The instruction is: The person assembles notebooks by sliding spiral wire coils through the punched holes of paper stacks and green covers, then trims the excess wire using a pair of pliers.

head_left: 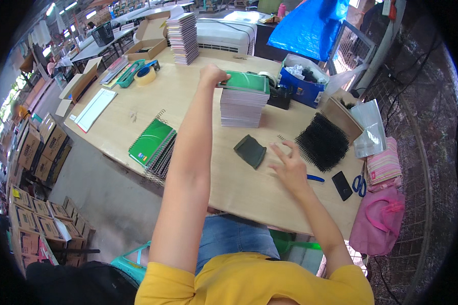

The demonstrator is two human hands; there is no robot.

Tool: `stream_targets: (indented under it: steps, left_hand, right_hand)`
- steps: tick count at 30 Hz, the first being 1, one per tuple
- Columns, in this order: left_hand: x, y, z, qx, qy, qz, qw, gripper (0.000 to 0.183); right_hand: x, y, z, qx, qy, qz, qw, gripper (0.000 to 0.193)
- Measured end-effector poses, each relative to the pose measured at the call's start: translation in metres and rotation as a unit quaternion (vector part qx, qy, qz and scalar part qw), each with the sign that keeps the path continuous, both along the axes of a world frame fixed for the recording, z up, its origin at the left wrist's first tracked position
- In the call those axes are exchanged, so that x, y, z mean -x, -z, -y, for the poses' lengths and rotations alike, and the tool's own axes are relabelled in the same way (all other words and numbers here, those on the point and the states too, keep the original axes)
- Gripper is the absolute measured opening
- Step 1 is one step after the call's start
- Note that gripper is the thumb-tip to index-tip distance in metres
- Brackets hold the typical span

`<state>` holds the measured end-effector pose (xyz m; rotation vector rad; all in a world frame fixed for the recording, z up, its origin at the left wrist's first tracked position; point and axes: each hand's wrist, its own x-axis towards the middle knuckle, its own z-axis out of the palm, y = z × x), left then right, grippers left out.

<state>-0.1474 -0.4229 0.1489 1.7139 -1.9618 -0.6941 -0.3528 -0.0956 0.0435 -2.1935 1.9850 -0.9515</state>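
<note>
My left hand [215, 75] reaches far across the table, with its fingers closed at the left edge of the top green-covered notebook [247, 81]. That notebook lies on a tall stack of unbound notebooks [240, 109] with white page edges. My right hand [291, 168] hovers over the table nearer to me, fingers spread, holding nothing. Beside it lie a dark grey pad [250, 151] and a bundle of black spiral binding wires [322, 142]. To the left of my left forearm, green spiral notebooks [153, 142] are piled at the table edge, partly hidden by that arm.
Right side: a blue-handled tool [315, 178], smartphone [342, 185], scissors [359, 186], pink bag [379, 223] and blue box [303, 89]. Far side: a tall notebook stack [183, 40], open carton [150, 35] and tape dispenser [146, 76]. A white pad [94, 110] lies left.
</note>
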Motion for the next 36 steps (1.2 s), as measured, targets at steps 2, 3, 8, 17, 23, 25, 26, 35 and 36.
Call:
stream_targets:
  steps: [2,3,8,17,23,25,26,35,36]
  left_hand:
    - [-0.015,0.001,0.009,0.022,-0.03,-0.006,0.999,0.037]
    - [-0.026,0.0,0.01,0.034,-0.046,-0.008,0.998,0.035]
    - [-0.004,-0.024,-0.097,0.229,0.044,-0.34,0.911,0.056]
    - [-0.025,0.124,-0.327,0.205,0.072,-0.202,0.955,0.059]
    - [0.008,0.139,-0.333,0.212,0.029,-0.303,0.928,0.032]
    - [0.01,0.149,-0.331,0.216,0.025,-0.302,0.928,0.023]
    - [0.012,0.151,-0.329,0.221,0.024,-0.301,0.928,0.019]
    - [0.014,0.149,-0.327,0.219,0.007,-0.306,0.927,0.012]
    - [0.013,0.148,-0.327,0.217,0.005,-0.307,0.927,0.012]
  right_hand:
    - [0.012,0.003,-0.005,0.021,0.036,0.037,0.998,0.056]
    - [0.016,0.003,-0.001,0.041,0.046,0.058,0.996,0.051]
    - [0.074,0.02,0.021,0.009,0.136,0.011,0.991,0.023]
    - [0.05,0.031,0.077,0.006,0.025,-0.116,0.993,0.024]
    - [0.058,0.002,0.01,-0.013,-0.189,0.122,0.974,0.022]
    - [0.052,-0.002,0.0,-0.022,-0.191,0.149,0.97,0.018]
    - [0.052,0.0,-0.001,-0.01,-0.196,0.149,0.969,0.017]
    - [0.054,-0.003,-0.007,-0.054,-0.252,0.228,0.939,0.013]
    - [0.053,-0.003,-0.008,-0.077,-0.256,0.25,0.931,0.013]
